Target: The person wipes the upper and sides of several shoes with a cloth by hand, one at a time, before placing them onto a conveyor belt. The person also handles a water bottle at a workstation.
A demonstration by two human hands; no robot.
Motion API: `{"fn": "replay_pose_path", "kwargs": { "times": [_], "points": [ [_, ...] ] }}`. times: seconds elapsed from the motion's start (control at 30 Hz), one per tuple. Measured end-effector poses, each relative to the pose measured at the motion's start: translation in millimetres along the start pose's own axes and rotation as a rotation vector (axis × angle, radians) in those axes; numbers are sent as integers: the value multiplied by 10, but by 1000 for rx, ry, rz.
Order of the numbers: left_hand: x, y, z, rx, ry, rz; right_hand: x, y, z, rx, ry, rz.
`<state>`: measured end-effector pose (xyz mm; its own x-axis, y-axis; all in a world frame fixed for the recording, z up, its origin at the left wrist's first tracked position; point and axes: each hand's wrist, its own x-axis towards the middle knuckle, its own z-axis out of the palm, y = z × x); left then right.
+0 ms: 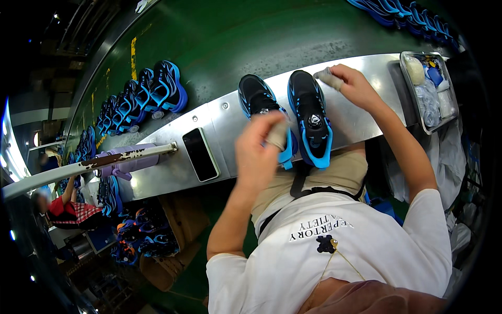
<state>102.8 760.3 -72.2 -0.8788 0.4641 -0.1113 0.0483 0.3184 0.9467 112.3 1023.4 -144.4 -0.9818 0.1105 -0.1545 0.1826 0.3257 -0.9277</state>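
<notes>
Two black shoes with bright blue soles and trim stand side by side on the metal ledge, toes pointing away from me. My left hand [259,149] is over the heel half of the left shoe [256,91] and hides part of it; its fingers are smeared by motion, and a beige cover shows on one. The right shoe [307,99] has a round dial on its tongue. Beside its toe is my right hand [353,86], with greyish-beige covers on its fingertips. Its fingers are drawn together; what they hold, if anything, is hidden.
A phone [201,155] lies on the metal ledge [230,118], near a lilac bottle [130,161] and a chipped white bar [89,166]. At right is a tray [430,91] of small supplies. Shoe rows [141,94] stand on the green surface [225,42]. Another person [73,209] is at far left.
</notes>
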Motion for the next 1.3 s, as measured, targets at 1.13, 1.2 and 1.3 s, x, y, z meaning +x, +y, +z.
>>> {"fn": "replay_pose_path", "kwargs": {
  "times": [1.13, 1.2, 1.3],
  "points": [
    [461, -209, -146, 105, -242, -3, 1203, 41, 1390, -299, -264, -172],
    [465, -258, -86, 242, -195, 21, 1208, 30, 1407, -303, -253, -158],
    [489, -326, -163, 283, -262, 23, 1209, 27, 1396, -288, -243, -151]
  ]
}}
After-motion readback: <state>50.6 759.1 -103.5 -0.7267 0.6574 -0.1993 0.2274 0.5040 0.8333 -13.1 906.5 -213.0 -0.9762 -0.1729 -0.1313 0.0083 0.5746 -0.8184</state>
